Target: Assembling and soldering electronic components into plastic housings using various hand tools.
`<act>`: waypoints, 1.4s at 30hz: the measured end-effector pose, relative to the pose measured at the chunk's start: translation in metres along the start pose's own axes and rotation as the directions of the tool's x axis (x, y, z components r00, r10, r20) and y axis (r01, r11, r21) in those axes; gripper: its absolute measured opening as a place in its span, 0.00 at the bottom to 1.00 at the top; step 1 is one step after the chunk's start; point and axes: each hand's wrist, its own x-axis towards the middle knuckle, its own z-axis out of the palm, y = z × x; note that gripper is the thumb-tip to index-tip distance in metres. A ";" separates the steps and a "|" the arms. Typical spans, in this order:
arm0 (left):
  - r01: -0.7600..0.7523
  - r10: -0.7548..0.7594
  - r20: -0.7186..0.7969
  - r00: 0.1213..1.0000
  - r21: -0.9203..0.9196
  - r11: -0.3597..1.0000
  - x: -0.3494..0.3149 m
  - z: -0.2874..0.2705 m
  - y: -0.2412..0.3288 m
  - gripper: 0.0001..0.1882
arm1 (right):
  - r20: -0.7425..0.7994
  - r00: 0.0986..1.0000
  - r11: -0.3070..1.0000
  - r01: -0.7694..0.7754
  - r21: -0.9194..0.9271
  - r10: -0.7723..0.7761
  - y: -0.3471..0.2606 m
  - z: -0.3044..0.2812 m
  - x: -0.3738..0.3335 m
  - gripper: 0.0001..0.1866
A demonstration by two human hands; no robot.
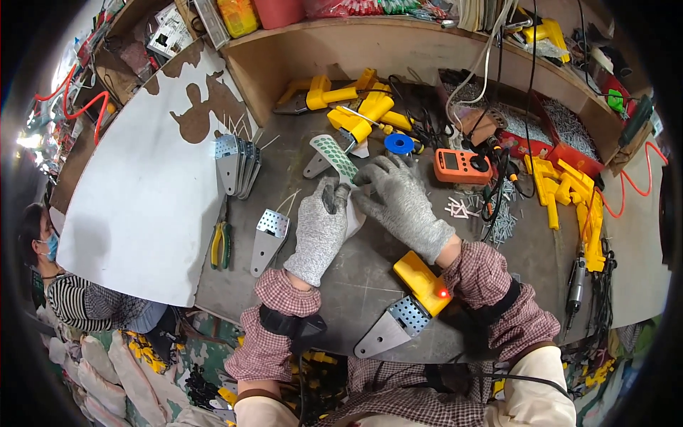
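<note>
A curled white strip with rows of green round stickers rises between my gloved hands. My left hand is closed on its lower end, thumb against the fingers. The bent fingers of my right hand meet the strip from the other side, and their tips are partly hidden. In front of me lies a yellow plastic handle with a perforated metal head; a red light glows on the handle. Left of my left hand lies a loose perforated metal head with wires.
Several more metal heads stand stacked at left, above green-and-yellow pliers. Yellow housings, a blue spool and an orange multimeter lie behind. Loose screws and a screwdriver are at right. Cables hang at back right.
</note>
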 end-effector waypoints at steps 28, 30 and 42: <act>-0.152 0.049 0.727 0.685 0.078 0.985 -0.187 -0.006 0.102 0.50 | 0.631 0.776 0.956 -0.191 0.221 0.009 0.037 -0.065 -0.110 0.14; -0.188 0.032 0.719 0.694 0.138 0.972 -0.191 0.006 0.100 0.54 | 0.429 0.816 0.921 0.322 0.221 -0.388 0.063 -0.079 -0.121 0.16; -0.196 0.133 0.441 0.888 0.101 0.975 -0.104 0.017 0.170 0.36 | 0.638 0.753 0.869 0.197 -0.453 0.162 0.180 -0.124 0.023 0.13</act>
